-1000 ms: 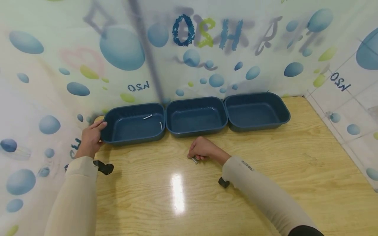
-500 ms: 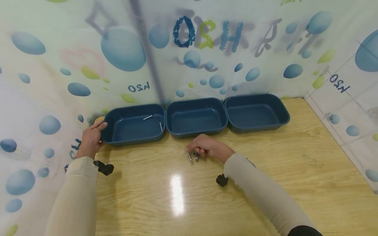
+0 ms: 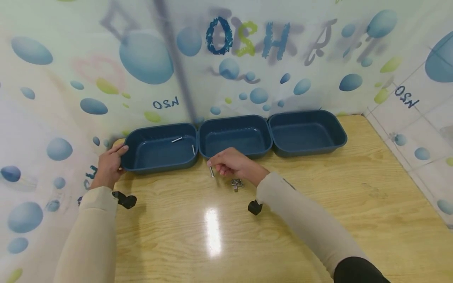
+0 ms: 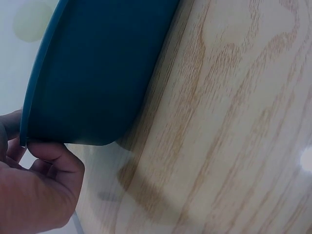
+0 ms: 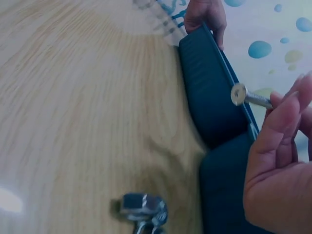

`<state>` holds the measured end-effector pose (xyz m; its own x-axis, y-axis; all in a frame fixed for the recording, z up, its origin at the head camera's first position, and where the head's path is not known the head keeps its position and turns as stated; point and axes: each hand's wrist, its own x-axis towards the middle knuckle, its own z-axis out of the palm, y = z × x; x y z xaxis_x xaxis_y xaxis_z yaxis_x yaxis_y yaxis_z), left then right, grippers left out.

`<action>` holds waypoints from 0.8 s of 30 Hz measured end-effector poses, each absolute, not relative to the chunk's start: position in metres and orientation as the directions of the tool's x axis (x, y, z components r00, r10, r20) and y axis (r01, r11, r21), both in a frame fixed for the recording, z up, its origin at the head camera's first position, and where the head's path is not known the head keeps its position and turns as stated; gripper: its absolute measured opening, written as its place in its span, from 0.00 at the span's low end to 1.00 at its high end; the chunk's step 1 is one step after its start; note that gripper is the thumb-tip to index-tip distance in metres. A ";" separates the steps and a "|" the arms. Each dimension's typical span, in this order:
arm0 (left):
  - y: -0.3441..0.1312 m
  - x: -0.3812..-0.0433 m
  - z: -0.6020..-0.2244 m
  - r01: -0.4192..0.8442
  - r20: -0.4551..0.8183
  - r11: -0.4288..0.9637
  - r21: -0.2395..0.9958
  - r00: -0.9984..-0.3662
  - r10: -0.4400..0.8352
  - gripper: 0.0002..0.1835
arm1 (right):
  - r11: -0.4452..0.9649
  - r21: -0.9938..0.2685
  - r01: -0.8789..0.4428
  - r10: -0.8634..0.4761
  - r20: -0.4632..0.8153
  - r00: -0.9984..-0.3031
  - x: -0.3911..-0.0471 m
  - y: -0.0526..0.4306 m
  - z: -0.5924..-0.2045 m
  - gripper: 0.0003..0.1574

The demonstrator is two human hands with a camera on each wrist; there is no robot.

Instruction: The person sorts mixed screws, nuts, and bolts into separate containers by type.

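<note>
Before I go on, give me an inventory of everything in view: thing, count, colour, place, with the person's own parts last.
Wood-grain table: one, yellow-brown, across the lower head view.
Open rectangular bins with rounded corners: three, dark blue, side by side along the table's back.
Thin metal screws: two, silver, inside the left bin.
Flat-headed metal screw: one, silver, pinched by the right hand.
Small metal hardware pile: one, silver, on the table; pieces too small to count.
Printed wall covering: count unclear, whitish with blue and green spots, behind the bins.
Wrist devices: two, black, one by each wrist.
Long sleeves: two, beige, on both arms.
Hands: two, bare; left hand grips the left bin's outer end.
</note>
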<state>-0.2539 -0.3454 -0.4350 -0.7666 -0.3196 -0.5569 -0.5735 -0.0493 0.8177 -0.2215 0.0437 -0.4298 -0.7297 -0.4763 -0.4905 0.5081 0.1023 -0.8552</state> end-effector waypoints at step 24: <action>-0.346 -0.254 -0.435 -0.563 -0.556 -0.076 0.823 -0.771 -0.310 0.34 | -0.056 -0.879 0.473 -0.364 -0.423 -0.830 -0.258 -0.030 -0.409 0.10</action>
